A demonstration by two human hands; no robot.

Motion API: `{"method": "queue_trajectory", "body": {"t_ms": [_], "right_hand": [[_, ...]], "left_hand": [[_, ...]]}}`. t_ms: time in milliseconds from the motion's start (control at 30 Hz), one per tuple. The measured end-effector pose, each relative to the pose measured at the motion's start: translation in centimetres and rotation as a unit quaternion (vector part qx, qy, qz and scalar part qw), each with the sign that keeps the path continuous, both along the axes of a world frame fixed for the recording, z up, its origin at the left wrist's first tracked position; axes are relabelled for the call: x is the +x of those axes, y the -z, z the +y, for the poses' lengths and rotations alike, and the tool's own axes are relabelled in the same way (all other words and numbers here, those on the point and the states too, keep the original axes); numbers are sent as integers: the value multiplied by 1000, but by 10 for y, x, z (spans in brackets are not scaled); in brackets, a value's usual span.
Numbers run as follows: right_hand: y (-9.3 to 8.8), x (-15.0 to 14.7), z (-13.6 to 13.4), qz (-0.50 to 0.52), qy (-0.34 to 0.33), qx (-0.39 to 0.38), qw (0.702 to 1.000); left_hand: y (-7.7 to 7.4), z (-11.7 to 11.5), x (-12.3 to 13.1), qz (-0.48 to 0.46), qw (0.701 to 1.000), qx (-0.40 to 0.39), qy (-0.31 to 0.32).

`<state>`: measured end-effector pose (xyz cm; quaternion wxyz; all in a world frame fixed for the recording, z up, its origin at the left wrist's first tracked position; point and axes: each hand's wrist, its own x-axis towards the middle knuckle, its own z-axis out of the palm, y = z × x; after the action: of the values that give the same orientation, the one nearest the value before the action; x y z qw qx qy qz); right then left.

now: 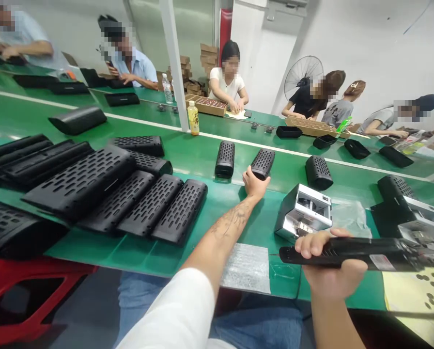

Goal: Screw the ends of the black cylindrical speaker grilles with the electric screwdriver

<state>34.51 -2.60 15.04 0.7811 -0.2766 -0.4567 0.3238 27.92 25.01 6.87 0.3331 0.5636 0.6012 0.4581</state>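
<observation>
My left hand reaches forward, its fingers wrapped round the near end of a black slotted housing at the belt's near side. Just left of it stands a similar black housing, not touched. My right hand grips a black electric screwdriver lying level, its thin bit pointing left. Behind that tool sits a silver and black metal device. A silvery foam sheet lies on the green table between my arms.
Several slotted housings cover the table's left side. A red stool is at lower left. A yellow sheet with dark discs lies at right. Across the green belt people work; a white post and yellow bottle stand there.
</observation>
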Motion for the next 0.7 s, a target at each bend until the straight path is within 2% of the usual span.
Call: {"method": "queue_trajectory", "body": {"t_ms": [100, 167, 233, 267, 333, 367, 400, 500, 567, 600, 633, 700], "right_hand": [[14, 33, 1, -6, 63, -8, 998], [15, 60, 2, -18, 115, -8, 993], [12, 82, 7, -35, 162, -11, 986], [10, 91, 11, -40, 182, -13, 982], [7, 100, 23, -51, 211, -20, 976], [7, 102, 30, -58, 222, -21, 973], [8, 102, 37, -67, 229, -19, 971], [15, 96, 55, -97, 231, -3, 968], [21, 90, 63, -109, 218, -3, 970], [23, 87, 65, -113, 209, -8, 971], [24, 85, 67, -116, 201, -14, 973], [26, 83, 68, -119, 200, -28, 972]], "left_hand": [[0, 40, 29, 31, 999, -8, -2], [6, 48, 24, 48, 999, 3, 16], [12, 52, 1, 64, 997, 33, 16], [14, 56, -14, 90, 993, 76, -8], [18, 68, -45, 104, 982, 97, -121], [20, 76, -57, 101, 977, 66, -174], [20, 84, -67, 92, 975, 25, -201], [12, 97, -82, 43, 973, -53, -220], [2, 88, -88, -9, 971, -65, -229], [-2, 75, -93, -34, 970, -61, -232], [-5, 56, -101, -54, 971, -48, -229], [-7, 0, -125, -71, 979, 9, -191]]}}
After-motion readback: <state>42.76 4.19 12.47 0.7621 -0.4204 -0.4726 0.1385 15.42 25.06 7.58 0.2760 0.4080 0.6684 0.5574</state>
